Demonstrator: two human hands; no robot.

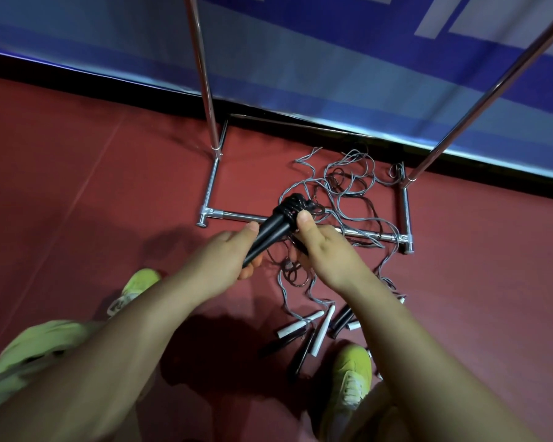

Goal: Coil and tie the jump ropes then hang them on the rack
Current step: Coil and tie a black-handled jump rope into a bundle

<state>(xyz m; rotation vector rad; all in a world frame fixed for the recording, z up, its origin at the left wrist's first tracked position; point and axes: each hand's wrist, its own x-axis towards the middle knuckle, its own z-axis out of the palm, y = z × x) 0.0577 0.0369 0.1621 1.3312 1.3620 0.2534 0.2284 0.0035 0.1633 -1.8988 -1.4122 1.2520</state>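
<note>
Left hand (229, 253) is wrapped round the black handles (268, 232), fingers curled under, thumb on top; grip looks firm but sits low on the handles, so a tug from the other side could lever them out or twist them apart.

The black rope (296, 205) is wound in tight turns round the top of the handles, held above the floor (77, 173) over the rack's front bar (237, 215); the knot does not look finished; if tension drops now the turns probably slide off the handle ends and the coil springs open.

Right hand (324, 247) grasps the bundle just below the wraps, thumb pressing up against the cord; cannot tell where the free end runs, it is hidden behind the hand; risk is tucking it under the wrong turn, giving a slip instead of a lock.

Below and right, loose grey ropes (348, 186) lie tangled on the floor across the rack (406, 215); dark loops mix in with them near the hands; lifting the bundle could drag a snagged strand along and pull the pile tighter.

Spare handles (323, 333) lie by the right shoe (351, 378); easy to step on or kick; a shuffled foot scatters them.
</note>
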